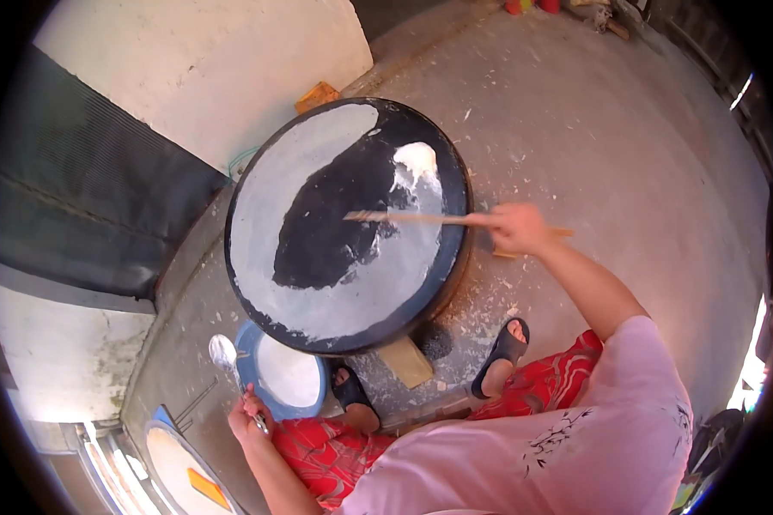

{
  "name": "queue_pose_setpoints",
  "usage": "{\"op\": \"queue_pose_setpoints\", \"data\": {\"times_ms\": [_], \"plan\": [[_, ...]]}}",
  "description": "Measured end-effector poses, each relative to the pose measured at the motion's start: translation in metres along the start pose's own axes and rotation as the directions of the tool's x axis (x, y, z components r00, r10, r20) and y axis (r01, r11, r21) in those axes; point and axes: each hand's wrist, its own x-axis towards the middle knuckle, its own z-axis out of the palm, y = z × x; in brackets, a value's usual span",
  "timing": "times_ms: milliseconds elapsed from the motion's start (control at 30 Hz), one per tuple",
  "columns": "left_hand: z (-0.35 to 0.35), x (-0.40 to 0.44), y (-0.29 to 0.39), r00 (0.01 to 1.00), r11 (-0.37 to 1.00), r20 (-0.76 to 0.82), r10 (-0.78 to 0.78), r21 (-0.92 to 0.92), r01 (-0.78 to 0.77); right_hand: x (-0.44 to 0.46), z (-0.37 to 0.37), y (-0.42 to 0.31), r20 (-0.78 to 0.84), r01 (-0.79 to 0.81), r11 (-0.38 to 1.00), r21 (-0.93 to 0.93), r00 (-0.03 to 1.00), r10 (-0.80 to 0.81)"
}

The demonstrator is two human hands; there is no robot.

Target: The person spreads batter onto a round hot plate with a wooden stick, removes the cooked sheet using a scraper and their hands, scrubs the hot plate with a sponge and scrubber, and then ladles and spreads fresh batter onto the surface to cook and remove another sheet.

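My right hand [517,227] is closed around the handle of a long wooden spreader [429,219], whose far end reaches over the middle of a large round black griddle [318,210]. White batter [270,249] coats the griddle in a broad curved band, with a thick lump [416,161] near the upper right. The dark centre and part of the top are bare. At the lower left, my left hand [251,418] grips a metal ladle [223,352] with its bowl pointing up and away. Beside that ladle stands a blue basin [324,386] containing white liquid batter.
A wooden block [405,362] lies on the floor by the griddle's near edge, between my sandalled feet. At lower left is a round pale board [173,455] with an orange scraper [206,487] on it. A white wall [206,69] rises behind the griddle. Scraps litter the concrete floor [593,146].
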Motion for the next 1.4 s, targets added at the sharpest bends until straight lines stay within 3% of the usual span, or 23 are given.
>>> {"op": "queue_pose_setpoints", "data": {"times_ms": [67,133,267,333,367,433,467,533,633,667,733,800,867,1000,1067,1100,1167,1267,1400], "plan": [[0.000,0.001,-0.003,1.000,1.000,-0.020,0.020,0.016,-0.020,0.010,-0.007,0.019,0.029,0.041,0.997,-0.062,0.999,-0.039],[0.002,0.000,-0.006,0.999,0.999,-0.004,0.047,0.012,-0.047,0.045,-0.006,0.038,-0.042,-0.088,0.961,-0.264,0.996,0.080],[0.009,0.005,-0.007,0.999,0.999,-0.030,0.041,-0.002,-0.041,0.102,0.012,0.004,-0.137,-0.152,0.968,-0.200,0.982,0.126],[0.007,0.007,-0.006,0.999,1.000,-0.042,0.003,-0.024,-0.004,0.090,0.009,-0.002,-0.077,0.091,0.996,0.015,0.993,-0.089],[0.008,0.006,-0.005,0.999,1.000,-0.040,0.004,-0.027,-0.005,0.077,-0.007,0.000,0.010,0.169,0.976,-0.135,0.985,-0.169],[0.010,0.003,-0.008,0.999,1.000,-0.041,0.027,0.018,-0.026,0.064,-0.014,0.045,0.022,-0.016,0.999,-0.049,1.000,0.017],[0.011,0.005,-0.007,0.999,0.999,-0.040,0.029,0.019,-0.028,0.075,-0.010,0.051,0.021,-0.016,0.999,-0.047,1.000,0.017],[0.010,0.006,-0.008,0.997,0.998,-0.058,0.049,0.038,-0.047,0.101,-0.003,0.061,-0.140,-0.084,0.954,-0.289,0.989,0.045],[0.008,0.009,-0.005,1.000,0.999,-0.030,0.005,-0.035,-0.006,0.157,0.023,0.021,-0.226,-0.096,0.976,-0.196,0.973,0.050],[0.008,0.008,-0.005,1.000,0.999,-0.030,0.008,-0.037,-0.009,0.157,0.024,0.021,-0.225,-0.093,0.976,-0.195,0.973,0.048],[0.010,0.006,-0.006,0.999,0.998,-0.049,-0.020,-0.059,0.018,0.147,0.020,0.024,-0.070,-0.006,1.000,-0.015,0.998,0.005],[0.008,0.004,-0.003,0.999,0.999,-0.030,-0.010,-0.044,0.008,0.125,-0.001,0.050,-0.077,0.044,0.999,-0.029,0.996,-0.046],[0.007,0.006,-0.001,1.000,1.000,-0.020,0.004,-0.022,-0.004,0.116,-0.001,0.082,-0.157,-0.131,0.985,-0.109,0.981,0.114],[0.005,0.010,-0.002,0.998,0.999,-0.056,0.026,-0.024,-0.027,0.171,0.023,0.027,-0.129,-0.157,0.966,-0.204,0.983,0.133],[0.009,0.009,0.000,0.998,1.000,-0.057,0.028,-0.013,-0.028,0.181,0.026,-0.005,-0.022,-0.224,0.974,-0.013,0.974,0.224],[0.009,0.006,-0.003,0.997,1.000,-0.071,0.016,-0.014,-0.017,0.175,0.023,-0.010,-0.023,-0.222,0.975,-0.014,0.975,0.221],[0.012,0.003,-0.007,0.998,1.000,-0.062,-0.017,-0.026,0.015,0.154,0.010,-0.016,-0.112,-0.497,0.846,0.193,0.845,0.523],[0.009,0.000,-0.009,1.000,0.999,-0.012,-0.025,-0.041,0.024,0.119,0.021,-0.030,-0.024,-0.471,0.852,0.229,0.872,0.489],[0.003,-0.003,-0.004,0.999,1.000,0.034,-0.002,-0.019,0.003,0.109,0.009,-0.041,-0.077,-0.528,0.783,0.328,0.811,0.579]]}}
